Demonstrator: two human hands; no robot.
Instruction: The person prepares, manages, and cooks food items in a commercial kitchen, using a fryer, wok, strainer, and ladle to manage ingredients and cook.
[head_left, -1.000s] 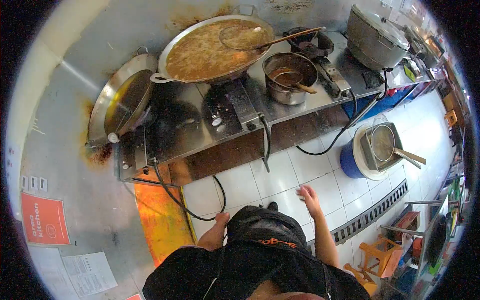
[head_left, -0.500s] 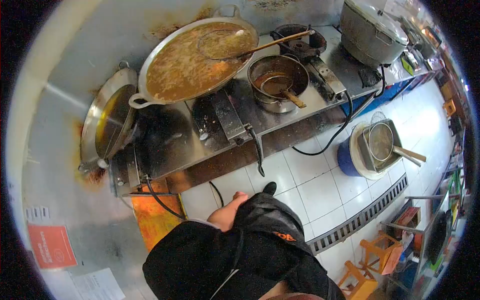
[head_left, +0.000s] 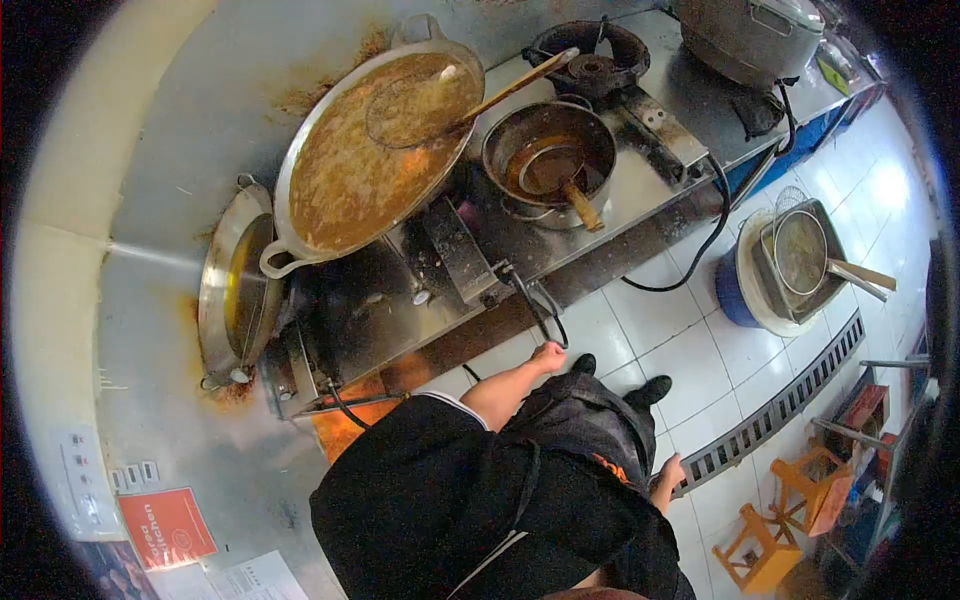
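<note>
1. Our left hand (head_left: 547, 357): mid-frame, at the lower end of black hose (head_left: 524, 294); can't tell if fingers pinch it.
2. Our right hand (head_left: 671, 469): lower right of frame; we can't tell finger state.

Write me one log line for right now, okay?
left hand: beside black hose, touch unclear | right hand: near floor drain in view | big pan: brown liquid, strainer dipped in
</note>
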